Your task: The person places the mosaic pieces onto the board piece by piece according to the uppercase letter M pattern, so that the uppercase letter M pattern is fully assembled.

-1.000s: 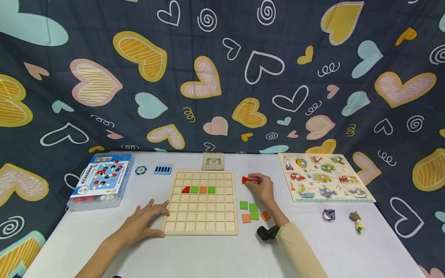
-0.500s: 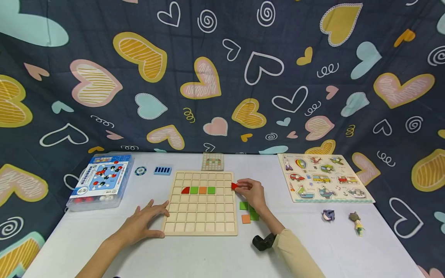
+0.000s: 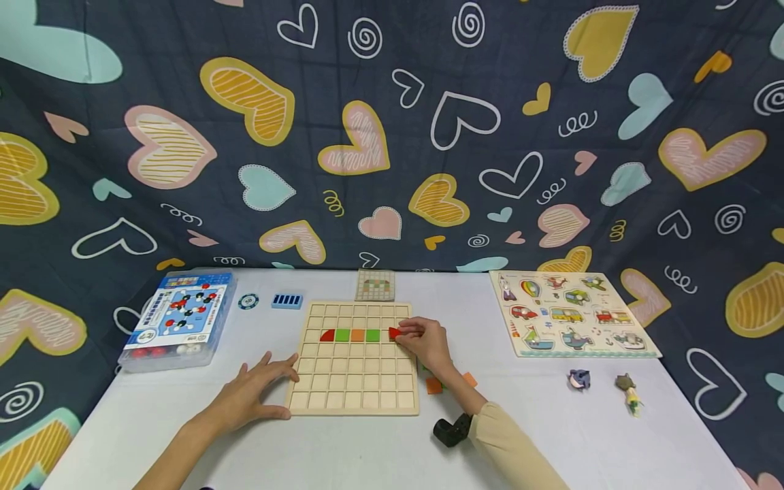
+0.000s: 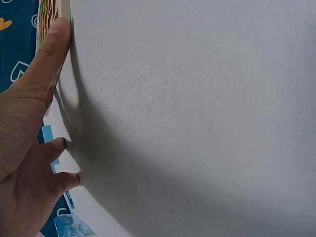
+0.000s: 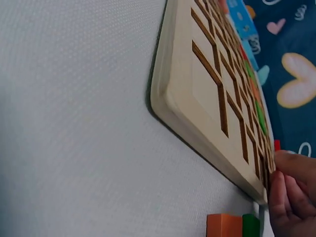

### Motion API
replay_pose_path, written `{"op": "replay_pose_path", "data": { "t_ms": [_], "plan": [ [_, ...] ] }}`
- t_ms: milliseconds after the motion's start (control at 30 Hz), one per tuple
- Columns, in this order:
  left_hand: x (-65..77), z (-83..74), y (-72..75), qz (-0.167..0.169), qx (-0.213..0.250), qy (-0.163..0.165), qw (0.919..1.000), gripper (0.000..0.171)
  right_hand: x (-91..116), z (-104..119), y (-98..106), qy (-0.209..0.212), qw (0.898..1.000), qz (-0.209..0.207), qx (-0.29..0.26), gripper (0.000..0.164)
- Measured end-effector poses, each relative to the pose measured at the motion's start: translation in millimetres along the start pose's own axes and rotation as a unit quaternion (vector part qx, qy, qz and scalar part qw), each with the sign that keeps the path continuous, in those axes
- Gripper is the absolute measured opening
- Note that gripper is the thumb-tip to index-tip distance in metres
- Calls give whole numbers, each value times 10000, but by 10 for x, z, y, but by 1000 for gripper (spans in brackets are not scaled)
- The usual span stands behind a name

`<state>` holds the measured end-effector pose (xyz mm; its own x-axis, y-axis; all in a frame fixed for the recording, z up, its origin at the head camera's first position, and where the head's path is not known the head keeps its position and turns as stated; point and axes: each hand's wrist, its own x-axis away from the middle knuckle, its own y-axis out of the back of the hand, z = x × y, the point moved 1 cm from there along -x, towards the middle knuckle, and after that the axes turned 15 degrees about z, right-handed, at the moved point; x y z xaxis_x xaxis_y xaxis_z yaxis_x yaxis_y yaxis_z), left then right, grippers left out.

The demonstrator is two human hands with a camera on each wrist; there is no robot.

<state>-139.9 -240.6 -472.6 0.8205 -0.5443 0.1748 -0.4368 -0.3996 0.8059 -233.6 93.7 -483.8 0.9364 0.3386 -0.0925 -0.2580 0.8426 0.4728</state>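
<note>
A square wooden grid board lies on the white table. In one of its upper rows sit a red quarter-round block, a green square block, an orange square block and a second green square block. My right hand pinches another red block between thumb and fingers, over the right part of that row. Its full shape is partly hidden by the fingertips. My left hand rests at the board's left edge, thumb and fingers spread, thumb touching the side in the left wrist view.
Green and orange blocks lie right of the board, partly under my right forearm. A small pattern card stands behind the board. Around are a boxed molecule set, a blue slotted block, a picture puzzle and two small figures.
My right hand has carried the red block leftward from the table right of the board to over the board's right side. The left hand has stayed in place.
</note>
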Motion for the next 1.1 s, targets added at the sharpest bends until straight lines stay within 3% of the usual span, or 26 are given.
{"op": "replay_pose_path", "data": {
  "t_ms": [267, 467, 733, 1100],
  "plan": [
    [0, -3, 8, 15, 17, 32, 10000, 48, -69, 26, -51, 172, 9986, 175, 471, 24],
    [-3, -11, 19, 24, 4, 31, 10000, 48, -96, 26, -65, 232, 9990, 279, 269, 24],
    [-5, -4, 17, 13, 0, 30, 10000, 48, -111, 49, -36, 156, 9972, 735, 59, 23],
    [-4, 5, 2, 12, -64, 10, 10000, 48, 48, 133, 268, -195, 9941, 927, -528, 28]
  ]
}}
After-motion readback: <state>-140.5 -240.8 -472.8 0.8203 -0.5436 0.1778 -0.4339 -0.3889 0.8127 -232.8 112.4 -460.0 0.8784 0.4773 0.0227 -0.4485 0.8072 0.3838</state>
